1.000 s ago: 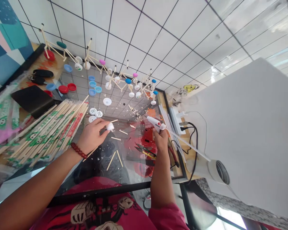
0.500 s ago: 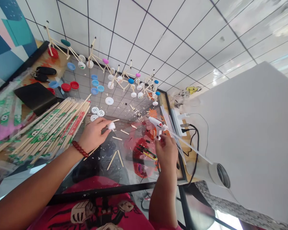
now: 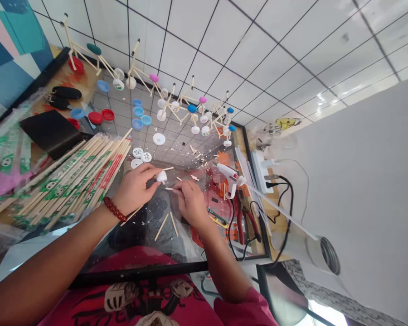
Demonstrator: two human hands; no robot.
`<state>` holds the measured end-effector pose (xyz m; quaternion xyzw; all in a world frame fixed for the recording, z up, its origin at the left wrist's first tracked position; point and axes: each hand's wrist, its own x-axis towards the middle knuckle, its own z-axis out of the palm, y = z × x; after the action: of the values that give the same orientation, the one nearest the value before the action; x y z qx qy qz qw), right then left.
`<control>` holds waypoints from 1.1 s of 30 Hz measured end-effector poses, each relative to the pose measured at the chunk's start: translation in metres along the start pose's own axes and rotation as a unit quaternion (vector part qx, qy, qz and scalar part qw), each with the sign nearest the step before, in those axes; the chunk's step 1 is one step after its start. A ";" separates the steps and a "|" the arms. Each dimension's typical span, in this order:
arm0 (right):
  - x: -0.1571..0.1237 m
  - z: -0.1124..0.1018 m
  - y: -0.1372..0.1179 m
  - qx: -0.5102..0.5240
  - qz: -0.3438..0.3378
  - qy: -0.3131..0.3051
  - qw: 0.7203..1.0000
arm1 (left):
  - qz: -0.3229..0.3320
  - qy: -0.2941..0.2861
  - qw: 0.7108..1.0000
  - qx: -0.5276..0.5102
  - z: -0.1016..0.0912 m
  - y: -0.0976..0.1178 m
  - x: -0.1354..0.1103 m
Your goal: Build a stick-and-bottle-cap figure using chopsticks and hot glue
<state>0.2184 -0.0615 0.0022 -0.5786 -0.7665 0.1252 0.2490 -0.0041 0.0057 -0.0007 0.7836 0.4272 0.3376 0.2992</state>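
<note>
My left hand (image 3: 138, 188) pinches a white bottle cap (image 3: 161, 176) between thumb and fingers, and a short thin stick (image 3: 167, 169) shows just behind it. Close by on the right, my right hand (image 3: 191, 201) has its thumb and forefinger closed on the end of a short wooden stick piece (image 3: 169, 189). Two longer stick pieces (image 3: 161, 227) lie on the glass tabletop below the hands. A white glue gun (image 3: 229, 176), with a long glue stick in its back, stands to the right, untouched. White caps (image 3: 138, 153) lie beyond my left hand.
Wrapped chopsticks (image 3: 78, 181) are heaped at left. Several stick-and-cap figures (image 3: 190, 108) stand along the back edge. Blue caps (image 3: 138, 123) and red caps (image 3: 95, 118) lie nearer. Red-handled pliers (image 3: 246, 217), cables and a power strip (image 3: 261, 170) occupy the right side.
My right hand has left the glue gun and moved left to the short stick piece, closing on its end. My left hand keeps hold of the white cap. The view has shifted slightly.
</note>
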 end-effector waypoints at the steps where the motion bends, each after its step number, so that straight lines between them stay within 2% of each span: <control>1: 0.000 0.002 0.001 0.006 -0.007 0.018 1.000 | 0.001 0.001 1.000 -0.002 0.000 0.000 0.000; 3: 0.000 0.007 0.003 0.009 -0.021 0.040 0.999 | 0.004 0.002 1.000 -0.004 0.000 0.000 0.000; 8: 0.002 0.016 0.003 -0.029 -0.043 0.052 0.997 | 0.015 0.007 1.000 0.006 0.000 0.002 -0.001; 15: 0.002 0.017 0.002 -0.031 -0.070 0.112 0.991 | 0.024 0.019 0.999 0.010 -0.001 0.003 0.000; 23: 0.002 0.018 0.003 -0.045 -0.058 0.118 0.990 | 0.024 0.009 0.999 0.021 -0.002 0.004 -0.001; 33: 0.002 0.019 0.004 -0.081 -0.055 0.089 0.991 | 0.042 0.017 0.999 0.027 -0.001 0.002 -0.002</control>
<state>0.2111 -0.0565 -0.0157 -0.5628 -0.7794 -0.0028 0.2753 -0.0048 0.0036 0.0012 0.8030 0.4080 0.3513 0.2557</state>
